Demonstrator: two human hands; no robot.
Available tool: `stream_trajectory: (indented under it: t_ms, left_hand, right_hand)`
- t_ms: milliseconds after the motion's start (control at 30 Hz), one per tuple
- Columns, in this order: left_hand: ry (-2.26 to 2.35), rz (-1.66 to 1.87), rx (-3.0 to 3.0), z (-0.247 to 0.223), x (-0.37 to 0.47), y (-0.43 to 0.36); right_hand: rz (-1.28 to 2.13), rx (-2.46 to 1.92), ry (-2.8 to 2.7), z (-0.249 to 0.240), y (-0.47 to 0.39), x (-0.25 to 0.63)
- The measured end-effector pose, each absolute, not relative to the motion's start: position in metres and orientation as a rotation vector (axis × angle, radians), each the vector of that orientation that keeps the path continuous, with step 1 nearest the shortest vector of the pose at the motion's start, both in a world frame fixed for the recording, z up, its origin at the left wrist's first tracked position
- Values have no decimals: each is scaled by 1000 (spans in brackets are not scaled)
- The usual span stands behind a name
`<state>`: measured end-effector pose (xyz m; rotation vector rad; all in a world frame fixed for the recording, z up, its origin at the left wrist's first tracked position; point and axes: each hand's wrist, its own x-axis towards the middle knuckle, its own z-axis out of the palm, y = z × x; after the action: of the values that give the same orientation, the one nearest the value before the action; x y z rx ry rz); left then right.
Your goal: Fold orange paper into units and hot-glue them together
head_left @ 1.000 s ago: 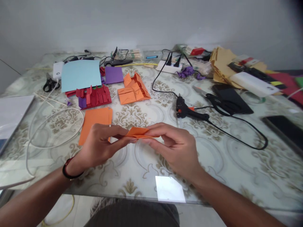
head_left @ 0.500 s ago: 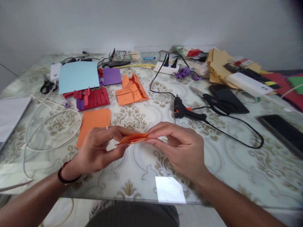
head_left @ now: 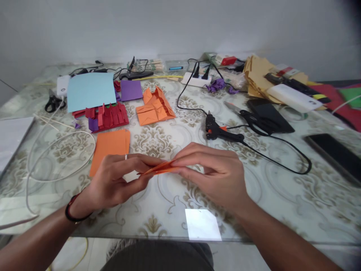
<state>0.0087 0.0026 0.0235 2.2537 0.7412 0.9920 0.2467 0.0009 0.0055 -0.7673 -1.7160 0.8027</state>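
Between both hands, a small folded piece of orange paper (head_left: 160, 168) is held edge-on above the table. My left hand (head_left: 118, 177) pinches its left end between thumb and fingers. My right hand (head_left: 211, 169) grips the opposite end, thumb below and fingers on top. Just behind my left hand lies a stack of orange paper sheets (head_left: 110, 146). Farther back sit folded orange paper pieces (head_left: 152, 111) and a row of folded red paper pieces (head_left: 111, 116). The inner folds of the held paper are hidden by its angle.
A black glue gun (head_left: 222, 131) with a looping cord rests beyond my right hand. Scissors (head_left: 256, 120) lie by a dark phone (head_left: 335, 154) and a white power bank (head_left: 295, 98). At left are a pale blue sheet (head_left: 91, 90) and a coiled white cable (head_left: 66, 177).
The orange paper's layers have been pressed flatter, and its gap looks narrower. My right hand's fingers have closed farther over it. The whole view has shifted slightly.
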Motion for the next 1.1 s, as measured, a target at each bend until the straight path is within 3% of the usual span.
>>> stream_trajectory:
  t_ms: [300, 500, 1100]
  left_hand:
    - [726, 1058, 2242, 23, 6, 2]
    - [660, 1068, 2254, 22, 2, 1]
    - [668, 1102, 2105, 20, 3, -1]
  right_hand:
    - [1030, -875, -1450, 2, -1, 248]
    - [965, -715, -1565, 6, 0, 249]
    - [882, -769, -1578, 6, -5, 247]
